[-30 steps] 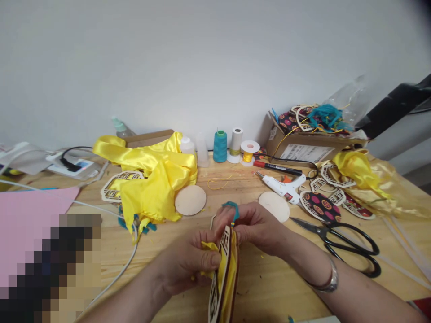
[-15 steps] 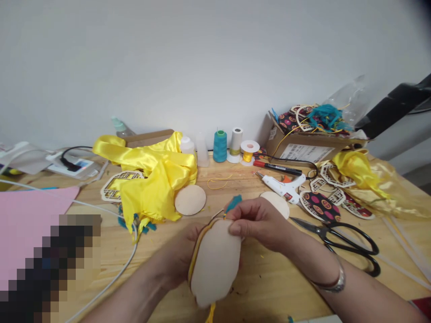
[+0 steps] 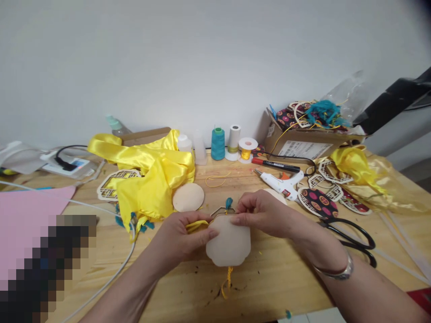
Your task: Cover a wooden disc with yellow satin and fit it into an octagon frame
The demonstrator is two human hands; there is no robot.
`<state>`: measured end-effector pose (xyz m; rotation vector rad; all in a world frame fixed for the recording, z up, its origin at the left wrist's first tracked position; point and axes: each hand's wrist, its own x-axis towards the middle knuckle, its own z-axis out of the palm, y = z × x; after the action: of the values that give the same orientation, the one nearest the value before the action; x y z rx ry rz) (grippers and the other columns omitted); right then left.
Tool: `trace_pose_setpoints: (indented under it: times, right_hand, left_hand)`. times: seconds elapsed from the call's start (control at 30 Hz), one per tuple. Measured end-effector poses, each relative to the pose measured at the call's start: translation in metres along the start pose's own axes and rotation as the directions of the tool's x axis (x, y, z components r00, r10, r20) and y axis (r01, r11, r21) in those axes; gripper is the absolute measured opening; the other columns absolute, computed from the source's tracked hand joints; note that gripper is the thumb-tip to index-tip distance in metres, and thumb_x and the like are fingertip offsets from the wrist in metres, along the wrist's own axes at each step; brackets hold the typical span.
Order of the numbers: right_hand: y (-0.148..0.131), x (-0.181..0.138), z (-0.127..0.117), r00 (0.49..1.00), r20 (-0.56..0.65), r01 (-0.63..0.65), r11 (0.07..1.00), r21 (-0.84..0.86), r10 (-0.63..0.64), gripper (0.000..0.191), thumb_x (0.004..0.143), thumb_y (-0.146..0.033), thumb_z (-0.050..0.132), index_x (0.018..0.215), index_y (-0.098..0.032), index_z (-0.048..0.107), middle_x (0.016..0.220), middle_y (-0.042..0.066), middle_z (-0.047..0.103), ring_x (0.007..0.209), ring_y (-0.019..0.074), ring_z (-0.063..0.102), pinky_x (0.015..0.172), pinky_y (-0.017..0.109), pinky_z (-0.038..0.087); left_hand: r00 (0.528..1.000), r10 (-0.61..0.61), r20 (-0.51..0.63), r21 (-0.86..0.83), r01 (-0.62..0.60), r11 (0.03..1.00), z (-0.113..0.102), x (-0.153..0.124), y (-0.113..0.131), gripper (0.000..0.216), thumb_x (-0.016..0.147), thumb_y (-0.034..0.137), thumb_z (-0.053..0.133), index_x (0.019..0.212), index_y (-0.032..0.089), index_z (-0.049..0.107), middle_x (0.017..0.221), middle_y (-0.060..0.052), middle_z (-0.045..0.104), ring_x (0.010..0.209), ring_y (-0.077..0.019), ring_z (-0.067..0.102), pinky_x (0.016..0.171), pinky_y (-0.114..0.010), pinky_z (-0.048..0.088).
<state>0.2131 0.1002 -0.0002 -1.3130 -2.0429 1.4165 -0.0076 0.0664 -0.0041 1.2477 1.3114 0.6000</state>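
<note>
A pale wooden panel (image 3: 229,242) with a scalloped outline is held between two hands above the middle of the near half of a wooden worktop (image 3: 182,291), a knotted yellow cord (image 3: 230,276) hanging from its lower edge. The left hand (image 3: 183,237) pinches the panel's left side, thumb flat on its blank face and fingers curled out of sight behind, where a fold of yellow cloth (image 3: 196,225) pokes out; the right hand (image 3: 266,213) grips the upper right corner, thumb in front, fingers bent close. A dark-edged frame (image 3: 220,209) shows behind the panel's top, with a blue tuft (image 3: 229,203) above it. Cord and tuft look to be in place, suggesting a piece well advanced; the protruding cloth suggests that its side is unfinished, and whether the layers are fastened cannot be told. Black-handled scissors (image 3: 353,233) lie toward the worktop's right edge. Beyond the hands, a bare round wooden disc (image 3: 188,197) and a second disc (image 3: 276,196), partly hidden by the right hand, appear unworked. Past them lie a white glue gun (image 3: 283,183), which neither hand touches, and, to the left, a heap of yellow satin (image 3: 151,184). A cone of teal thread (image 3: 218,146) stands along the far edge, while a cardboard box (image 3: 303,146) heaped with pieces fills the far right corner.
</note>
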Motion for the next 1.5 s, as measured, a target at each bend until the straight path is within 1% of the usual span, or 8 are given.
trace_pose_setpoints:
  times: [0.53, 0.73, 0.8, 0.87, 1.0, 1.27, 1.4, 1.5]
  right_hand:
    - [-0.001, 0.001, 0.002, 0.998, 0.022, -0.054, 0.992, 0.112, 0.051, 0.032, 0.072, -0.047, 0.065, 0.064, -0.015, 0.062, 0.057, -0.003, 0.052, 0.054, 0.0095, 0.041, 0.048, 0.023, 0.03]
    - [0.001, 0.001, -0.013, 0.955, -0.294, -0.071, 0.939, -0.335, -0.033, 0.031, 0.083, -0.038, 0.057, 0.063, -0.016, 0.064, 0.061, 0.002, 0.057, 0.062, 0.0148, 0.049, 0.057, 0.028, 0.035]
    - [0.0, -0.001, -0.01, 0.952, -0.275, -0.028, 0.86, -0.51, -0.132, 0.02, 0.079, -0.036, 0.066, 0.074, -0.016, 0.068, 0.073, 0.006, 0.062, 0.079, 0.0203, 0.053, 0.067, 0.031, 0.039]
    - [-0.001, -0.003, -0.003, 0.963, -0.147, 0.099, 0.803, -0.587, -0.226, 0.041, 0.068, -0.046, 0.074, 0.095, -0.015, 0.067, 0.091, 0.01, 0.064, 0.097, 0.0261, 0.05, 0.079, 0.036, 0.041]
    - [-0.006, -0.006, 0.016, 0.955, 0.023, 0.241, 0.724, -0.647, -0.297, 0.086, 0.051, -0.061, 0.079, 0.121, -0.017, 0.055, 0.113, 0.013, 0.058, 0.106, 0.0309, 0.045, 0.086, 0.044, 0.04]
    - [-0.011, -0.007, 0.019, 0.955, 0.051, 0.243, 0.67, -0.701, -0.293, 0.069, 0.064, -0.046, 0.077, 0.121, -0.014, 0.053, 0.106, 0.013, 0.06, 0.1, 0.0291, 0.049, 0.084, 0.042, 0.042]
    - [-0.006, -0.005, 0.0, 0.936, -0.18, 0.049, 0.617, -0.785, -0.302, 0.058, 0.069, -0.043, 0.072, 0.115, -0.011, 0.057, 0.108, 0.017, 0.06, 0.102, 0.0329, 0.049, 0.084, 0.047, 0.043]
    - [0.0, -0.005, -0.019, 0.818, -0.458, -0.19, 0.587, -0.787, -0.349, 0.062, 0.071, -0.045, 0.07, 0.118, -0.008, 0.055, 0.113, 0.021, 0.058, 0.105, 0.0364, 0.048, 0.086, 0.05, 0.043]
  left_hand:
    - [0.997, -0.075, -0.007, -0.233, 0.071, 0.97, 0.003, -0.003, -0.001, 0.017, 0.06, 0.03, 0.079, 0.069, 0.017, 0.074, 0.064, -0.002, 0.071, 0.058, -0.0153, 0.062, 0.055, -0.025, 0.05]
    - [0.91, -0.123, -0.396, -0.573, -0.14, 0.807, -0.007, 0.003, 0.003, 0.022, 0.055, 0.019, 0.083, 0.073, 0.015, 0.071, 0.071, -0.001, 0.071, 0.062, -0.0115, 0.064, 0.055, -0.017, 0.052]
    - [0.851, -0.102, -0.514, -0.626, -0.291, 0.724, -0.009, 0.005, 0.006, 0.018, 0.059, 0.016, 0.08, 0.074, 0.017, 0.07, 0.073, 0.001, 0.071, 0.07, -0.012, 0.067, 0.063, -0.017, 0.055]
    - [0.826, -0.079, -0.559, -0.622, -0.355, 0.698, -0.01, 0.007, 0.008, 0.013, 0.064, 0.014, 0.076, 0.074, 0.018, 0.07, 0.074, 0.002, 0.071, 0.075, -0.0127, 0.067, 0.068, -0.019, 0.057]
    - [0.842, -0.093, -0.532, -0.641, -0.329, 0.693, -0.007, 0.008, 0.01, 0.011, 0.067, 0.013, 0.074, 0.076, 0.018, 0.07, 0.081, 0.001, 0.073, 0.078, -0.0139, 0.068, 0.069, -0.02, 0.057]
    - [0.817, -0.087, -0.569, -0.589, -0.332, 0.737, -0.012, 0.007, 0.01, 0.01, 0.065, 0.017, 0.077, 0.07, 0.018, 0.068, 0.069, 0.004, 0.068, 0.071, -0.0102, 0.065, 0.064, -0.015, 0.054]
    - [0.916, -0.135, -0.378, -0.593, -0.128, 0.795, -0.013, 0.007, 0.002, 0.018, 0.06, 0.021, 0.081, 0.075, 0.017, 0.071, 0.067, 0.001, 0.068, 0.065, -0.011, 0.063, 0.057, -0.016, 0.051]
    - [0.961, -0.147, -0.234, -0.442, 0.029, 0.896, -0.007, 0.005, -0.001, 0.024, 0.057, 0.026, 0.082, 0.076, 0.015, 0.073, 0.067, -0.001, 0.069, 0.06, -0.0115, 0.061, 0.053, -0.018, 0.047]
